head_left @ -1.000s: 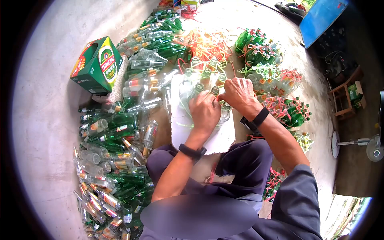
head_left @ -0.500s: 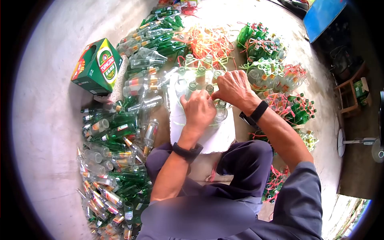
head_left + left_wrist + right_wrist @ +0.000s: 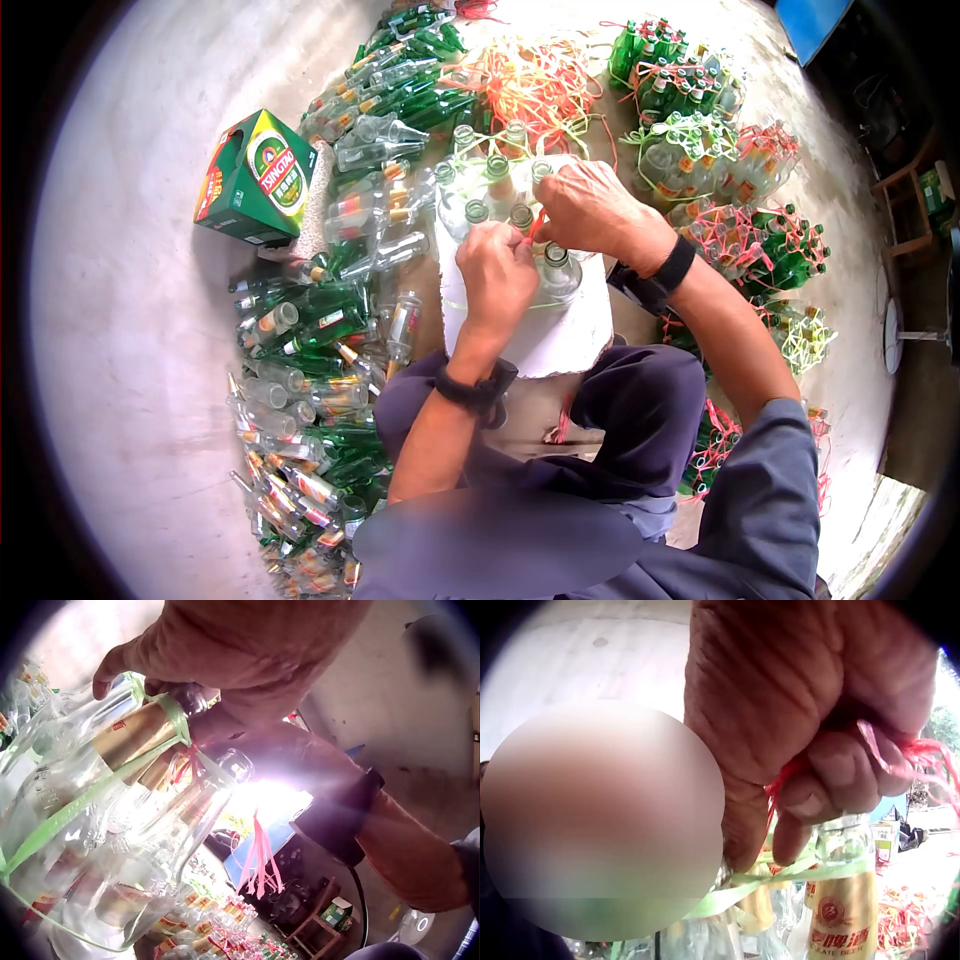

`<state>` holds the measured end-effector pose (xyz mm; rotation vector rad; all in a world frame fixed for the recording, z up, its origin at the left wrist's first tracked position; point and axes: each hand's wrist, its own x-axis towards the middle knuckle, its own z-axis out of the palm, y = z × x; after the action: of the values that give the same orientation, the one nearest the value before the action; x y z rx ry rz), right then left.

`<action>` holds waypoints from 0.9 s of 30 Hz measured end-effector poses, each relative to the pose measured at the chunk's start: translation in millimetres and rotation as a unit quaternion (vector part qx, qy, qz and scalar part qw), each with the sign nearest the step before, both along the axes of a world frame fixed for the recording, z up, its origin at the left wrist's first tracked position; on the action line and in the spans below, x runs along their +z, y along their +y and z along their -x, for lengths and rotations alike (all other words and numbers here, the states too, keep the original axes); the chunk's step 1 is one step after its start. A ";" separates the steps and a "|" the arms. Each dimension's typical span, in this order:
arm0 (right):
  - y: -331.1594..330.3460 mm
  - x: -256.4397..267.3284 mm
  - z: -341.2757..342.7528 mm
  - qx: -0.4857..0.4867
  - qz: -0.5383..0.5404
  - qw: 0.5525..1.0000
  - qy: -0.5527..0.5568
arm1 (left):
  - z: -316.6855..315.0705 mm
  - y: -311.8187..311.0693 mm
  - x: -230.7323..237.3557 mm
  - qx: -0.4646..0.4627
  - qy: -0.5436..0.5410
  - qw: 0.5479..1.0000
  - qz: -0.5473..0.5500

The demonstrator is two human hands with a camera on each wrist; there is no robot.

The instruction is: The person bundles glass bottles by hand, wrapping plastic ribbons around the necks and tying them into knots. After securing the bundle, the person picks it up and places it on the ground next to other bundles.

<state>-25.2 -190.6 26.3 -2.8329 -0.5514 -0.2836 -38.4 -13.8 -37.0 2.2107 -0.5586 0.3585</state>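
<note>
Clear glass bottles stand in a group on a white board, with a light green plastic strap around them. A red plastic string runs between the two hands, over the bottle necks. My right hand grips this string with curled fingers. Its loose pink tail hangs below that hand in the left wrist view. My left hand is bent over the near bottle necks and pinches at the string's other end. Its thumb tip is hidden.
Many loose bottles lie in a heap on the left, beside a green Tsingtao carton. Red and green straps are piled beyond the board. Tied bottle bundles stand along the right, near a fan.
The head view has shifted, so the scene sits farther right. My hands have drawn slightly apart over the same bottles, and the red string now shows between them.
</note>
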 end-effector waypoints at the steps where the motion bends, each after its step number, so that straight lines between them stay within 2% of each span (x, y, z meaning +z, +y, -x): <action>1: -2.4 -1.3 -0.1 -0.001 -0.003 1.000 0.002 | -0.3 0.2 -0.7 -0.010 0.008 1.000 0.004; 3: -4.6 1.4 -0.1 -0.009 -0.027 0.999 0.014 | 1.0 -1.7 -1.6 -0.003 -0.006 1.000 0.000; 4: -7.1 12.3 3.2 -0.019 -0.027 0.994 0.102 | 2.3 -2.8 -1.4 0.005 -0.022 1.000 -0.001; 9: -8.7 5.6 12.3 -0.046 -0.096 0.990 0.097 | 8.8 -5.0 4.4 0.017 -0.029 0.999 0.041; 12: -5.3 -3.7 16.7 -0.082 -0.112 0.989 0.060 | 10.3 -4.4 5.8 0.016 -0.029 0.998 0.054; 14: -7.1 -11.9 17.8 -0.091 -0.162 0.981 0.062 | 12.3 -5.4 8.4 0.015 -0.045 0.998 0.048; 16: -6.5 -12.8 22.2 -0.100 -0.173 0.979 0.049 | 15.5 -9.2 11.5 0.047 0.110 0.980 0.156; 21: 5.8 -5.1 44.8 -0.140 -0.181 0.973 0.004 | 16.5 -7.7 4.8 0.032 0.089 0.980 0.176; 23: 10.5 -2.2 50.2 -0.096 -0.108 0.971 -0.189 | 17.0 -6.4 4.2 0.040 0.092 0.980 0.170; 25: 14.1 -2.2 52.0 -0.087 -0.090 0.975 -0.183 | 18.1 -4.5 4.5 0.053 0.029 0.993 0.102; 27: 17.2 -9.1 51.7 -0.037 -0.118 0.983 -0.132 | 18.7 -6.3 4.2 0.074 0.017 0.993 0.095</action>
<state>-77.0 -173.3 17.1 -2.6034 -0.4313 -0.6989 -57.1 -20.1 -32.8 2.0747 -0.3282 0.4312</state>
